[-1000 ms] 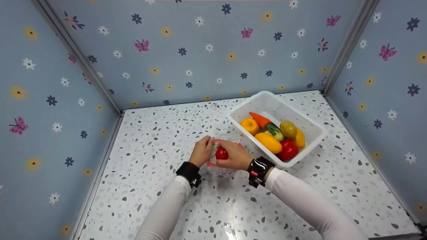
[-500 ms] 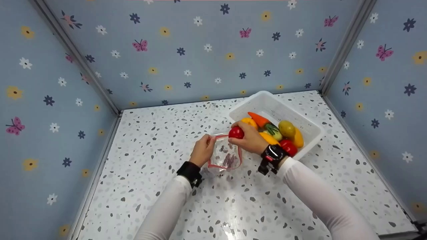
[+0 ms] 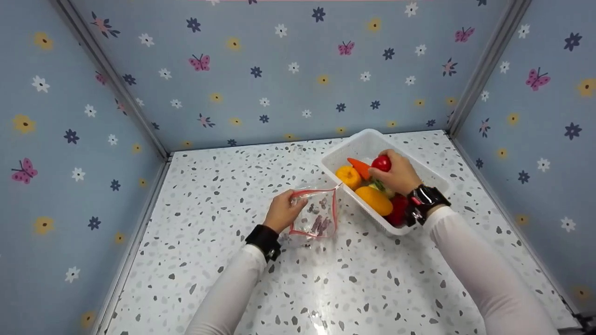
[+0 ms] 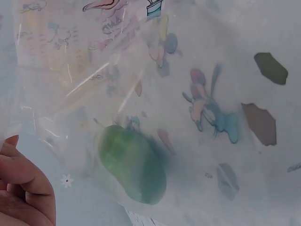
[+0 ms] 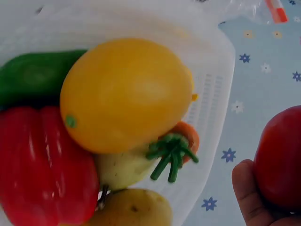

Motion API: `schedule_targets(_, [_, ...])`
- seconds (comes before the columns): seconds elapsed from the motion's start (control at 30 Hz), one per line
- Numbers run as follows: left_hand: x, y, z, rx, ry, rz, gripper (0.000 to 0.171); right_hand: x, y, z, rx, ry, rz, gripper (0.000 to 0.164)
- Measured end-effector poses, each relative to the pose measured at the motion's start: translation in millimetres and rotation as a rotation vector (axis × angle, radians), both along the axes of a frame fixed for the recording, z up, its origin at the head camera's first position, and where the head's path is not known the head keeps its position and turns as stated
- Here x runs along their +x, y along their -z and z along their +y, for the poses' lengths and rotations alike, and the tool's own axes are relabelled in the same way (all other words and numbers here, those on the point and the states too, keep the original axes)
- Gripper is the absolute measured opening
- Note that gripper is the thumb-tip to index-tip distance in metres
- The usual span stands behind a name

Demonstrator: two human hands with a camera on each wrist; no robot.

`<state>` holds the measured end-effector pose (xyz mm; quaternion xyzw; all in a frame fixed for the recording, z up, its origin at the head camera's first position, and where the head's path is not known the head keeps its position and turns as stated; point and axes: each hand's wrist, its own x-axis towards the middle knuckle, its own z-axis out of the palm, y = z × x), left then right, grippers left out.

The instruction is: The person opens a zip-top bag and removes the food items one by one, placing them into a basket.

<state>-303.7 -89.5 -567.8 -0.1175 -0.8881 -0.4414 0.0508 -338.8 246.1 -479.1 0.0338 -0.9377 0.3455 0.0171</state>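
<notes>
My left hand (image 3: 284, 211) grips the left edge of a clear zip bag (image 3: 335, 209) with a red seal strip, its mouth spread wide on the table. Through the printed plastic in the left wrist view shows a green oblong thing (image 4: 132, 165). My right hand (image 3: 399, 176) holds a smooth red round fruit (image 3: 381, 163) above the white plastic basket (image 3: 432, 179), thumb and fingers around it. Beneath that hand lie a carrot (image 3: 357, 168), a small orange pumpkin (image 3: 348, 176) and a yellow mango-like fruit (image 3: 375, 200). A red bell pepper (image 5: 47, 165) is beside the mango-like fruit.
The basket stands back right on the speckled table (image 3: 209, 209), its near side close to the bag. Also inside it are a dark green vegetable (image 5: 37, 77) and a brownish-yellow fruit (image 5: 136, 207). Blue flowered panels (image 3: 279, 70) enclose the table at back and sides.
My right hand has carried the red fruit from over the bag's mouth, right and away, to above the basket. The left hand has stayed at the bag's left edge.
</notes>
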Motion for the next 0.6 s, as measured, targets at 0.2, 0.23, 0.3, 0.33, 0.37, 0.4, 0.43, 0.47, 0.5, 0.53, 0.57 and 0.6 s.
schedule_targets(0.2, [-0.6, -0.9, -1.9, -0.032, -0.012, -0.001, 0.022, -3.8, 0.8, 34.1, 0.077, 0.082, -0.002, 0.066])
schedule_targets(0.23, [-0.6, -1.2, -1.9, -0.04, -0.016, -0.007, 0.023, -4.0, 1.1, 38.7, 0.088, 0.089, -0.01, 0.066])
schedule_targets(0.3, [-0.7, -2.5, -1.9, -0.042, -0.018, -0.024, 0.023, -4.2, 1.8, 47.9, 0.119, 0.106, -0.032, 0.066])
schedule_targets(0.33, [-0.6, -3.2, -2.1, -0.036, -0.017, -0.037, 0.023, -4.2, 2.3, 52.2, 0.136, 0.116, -0.044, 0.066])
schedule_targets(0.37, [-0.6, -4.1, -1.9, -0.033, -0.021, -0.048, 0.021, -4.2, 3.2, 56.6, 0.151, 0.12, -0.055, 0.065])
schedule_targets(0.4, [-0.5, -5.0, -1.8, -0.027, -0.026, -0.058, 0.018, -4.4, 4.3, 60.8, 0.168, 0.126, -0.062, 0.064])
schedule_targets(0.43, [-0.6, -5.8, -1.7, -0.022, -0.031, -0.068, 0.016, -4.4, 5.5, 64.7, 0.185, 0.129, -0.066, 0.063])
schedule_targets(0.47, [-0.6, -6.6, -1.6, -0.005, -0.032, -0.081, 0.014, -4.2, 6.8, 68.3, 0.199, 0.136, -0.068, 0.061])
schedule_targets(0.5, [-0.4, -7.2, -1.6, 0.013, -0.032, -0.096, 0.012, -3.8, 8.5, 71.3, 0.212, 0.141, -0.065, 0.059])
schedule_targets(0.53, [-0.4, -7.6, -1.5, 0.032, -0.034, -0.111, 0.011, -3.4, 10.2, 73.8, 0.222, 0.146, -0.066, 0.058])
schedule_targets(0.57, [-0.4, -8.0, -1.3, 0.048, -0.037, -0.125, 0.011, -2.9, 12.0, 76.0, 0.228, 0.152, -0.067, 0.055])
schedule_targets(0.6, [-0.4, -8.2, -1.5, 0.068, -0.035, -0.14, 0.011, -2.0, 13.6, 77.5, 0.235, 0.159, -0.071, 0.054])
